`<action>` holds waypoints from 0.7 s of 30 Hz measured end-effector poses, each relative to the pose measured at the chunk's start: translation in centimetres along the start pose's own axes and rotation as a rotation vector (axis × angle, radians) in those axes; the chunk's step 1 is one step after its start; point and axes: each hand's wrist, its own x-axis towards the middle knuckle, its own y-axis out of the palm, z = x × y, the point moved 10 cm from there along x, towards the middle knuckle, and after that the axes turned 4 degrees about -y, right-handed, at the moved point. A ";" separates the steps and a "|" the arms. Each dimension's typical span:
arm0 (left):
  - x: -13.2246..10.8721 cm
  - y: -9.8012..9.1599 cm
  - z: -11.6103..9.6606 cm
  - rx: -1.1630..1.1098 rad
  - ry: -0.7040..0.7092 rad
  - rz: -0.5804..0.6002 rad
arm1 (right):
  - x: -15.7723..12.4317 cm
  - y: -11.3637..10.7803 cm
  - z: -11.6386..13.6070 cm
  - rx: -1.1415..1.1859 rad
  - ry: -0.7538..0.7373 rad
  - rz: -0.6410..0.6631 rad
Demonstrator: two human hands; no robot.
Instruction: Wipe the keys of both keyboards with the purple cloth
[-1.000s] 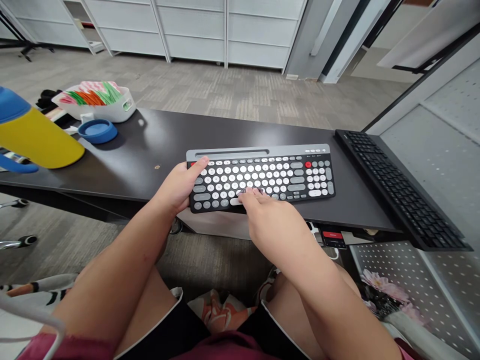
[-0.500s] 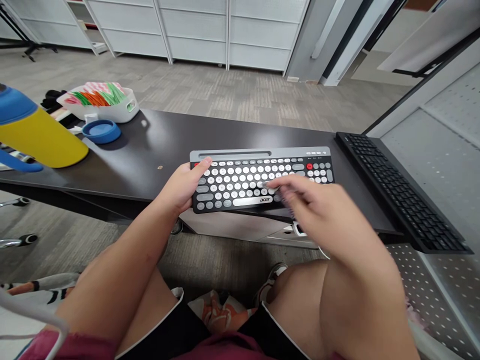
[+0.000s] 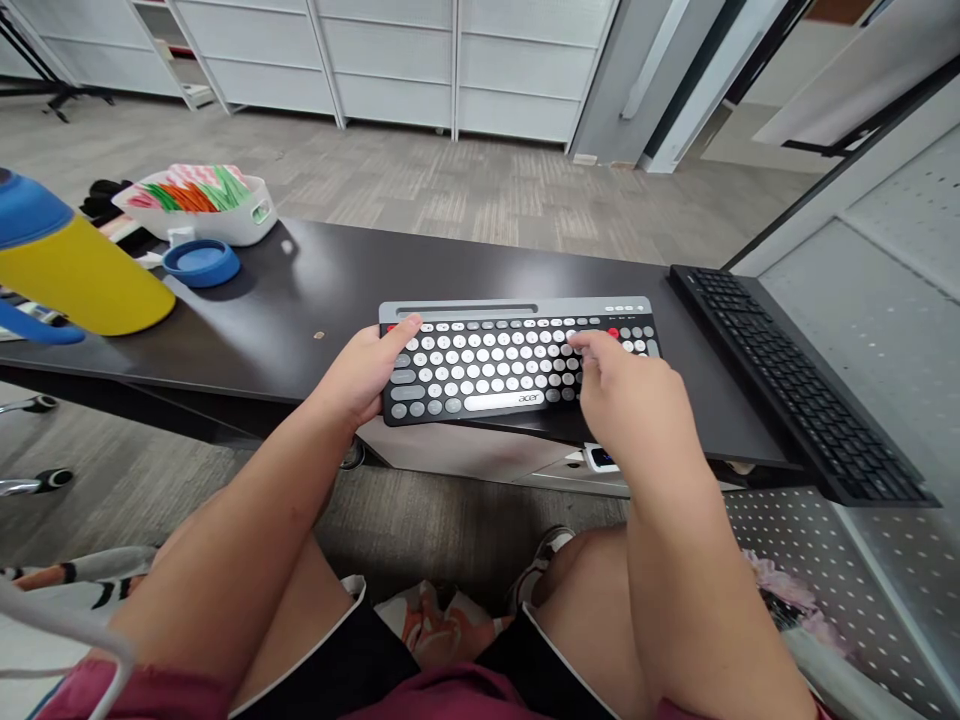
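A black and grey keyboard (image 3: 495,360) with round white and grey keys, a few red ones and an "acer" space bar lies at the desk's near edge. My left hand (image 3: 364,370) grips its left end, thumb on top and fingers underneath. Over the right part of the keys is my right hand (image 3: 626,385), its fingers drawn together and the index fingertip at the upper keys left of a red one. Whatever those fingers hold, if anything, is hidden beneath the hand.
On the right, a second black keyboard (image 3: 795,380) lies slanted beside a perforated panel (image 3: 877,250). To the left stand a yellow and blue bottle (image 3: 82,270), a blue lid (image 3: 201,263) and a white basket (image 3: 244,225) with colourful items. All are on the dark desk (image 3: 337,270).
My right hand has moved right and away from me, from the keys above the space bar to the upper right keys. My left hand keeps its hold on the keyboard.
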 end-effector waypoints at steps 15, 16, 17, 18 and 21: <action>0.0 0.0 0.0 -0.003 0.014 -0.003 | -3.4 0.2 6.9 -0.090 -0.305 0.318; 0.0 0.0 -0.1 -0.002 0.019 -0.003 | -3.6 0.2 7.2 -0.104 -0.318 0.328; 0.0 0.0 -0.2 0.000 0.024 -0.003 | -3.7 0.2 7.3 -0.113 -0.328 0.333; -0.1 0.0 -0.2 0.002 0.028 -0.005 | -3.7 0.2 7.4 -0.114 -0.333 0.333; -0.1 0.0 -0.3 0.014 0.027 -0.013 | -3.7 0.1 7.1 -0.075 -0.322 0.337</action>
